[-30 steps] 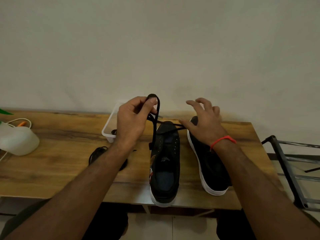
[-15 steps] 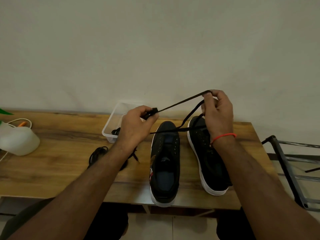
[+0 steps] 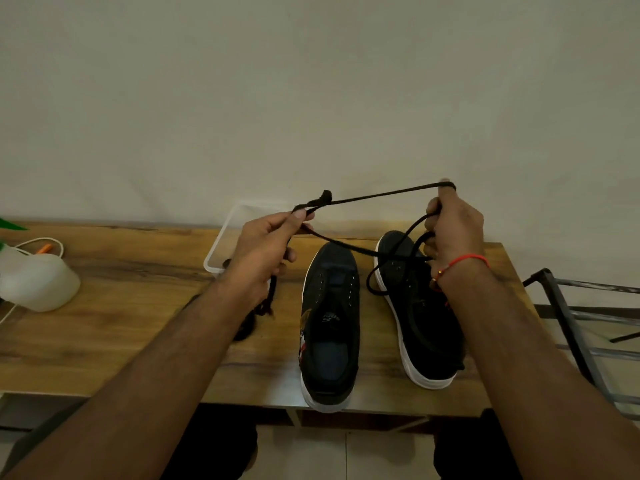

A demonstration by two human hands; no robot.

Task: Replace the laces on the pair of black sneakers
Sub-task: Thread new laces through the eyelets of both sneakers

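Black lace (image 3: 377, 195) stretched between both hands above the sneakers.

From the head view I see the left hand (image 3: 266, 244) pinching its knotted end and the right hand (image 3: 453, 226) gripping loops, over the left sneaker (image 3: 329, 327) and right sneaker (image 3: 422, 313), whose heels overhang the wooden table's (image 3: 121, 306) near edge.

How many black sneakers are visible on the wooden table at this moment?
2. The left sneaker stands at the table's near edge, and the right sneaker stands beside it, partly behind the right hand. No others show.
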